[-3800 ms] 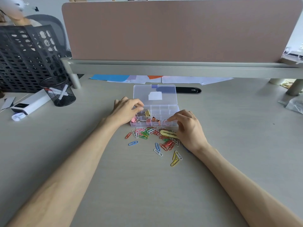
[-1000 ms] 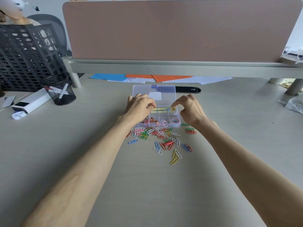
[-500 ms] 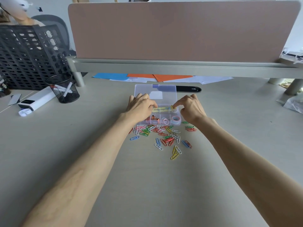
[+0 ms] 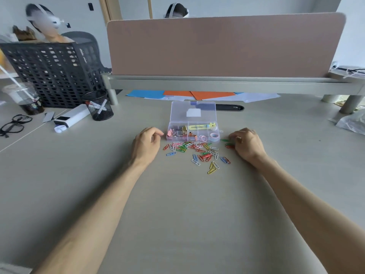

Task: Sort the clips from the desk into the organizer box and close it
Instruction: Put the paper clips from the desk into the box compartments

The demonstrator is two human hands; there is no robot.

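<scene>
Clips (image 4: 197, 150) lie scattered on the desk (image 4: 177, 214) in a loose coloured heap between the two hands, just nearer the person than the box (image 4: 193, 133), which stands open with its clear lid (image 4: 193, 111) tipped back. Its compartments already hold binder clips on the left, a yellow clip along the back right and small rings at the front right. The left hand (image 4: 147, 144) rests just left of the heap, fingers curled loosely toward the box's left corner and holding nothing that can be seen. The right hand (image 4: 247, 145) sits at the heap's right edge, fingertips (image 4: 234, 138) bent down over a few green and red clips there; whether they already pinch one cannot be told. The step in hand seems to be gathering the loose paper clips, with most of the sorting left and the lid not yet closed. The next move calls for a fine fingertip pinch on thin wire lying flat, then a short carry up past the fingers into a free compartment.
</scene>
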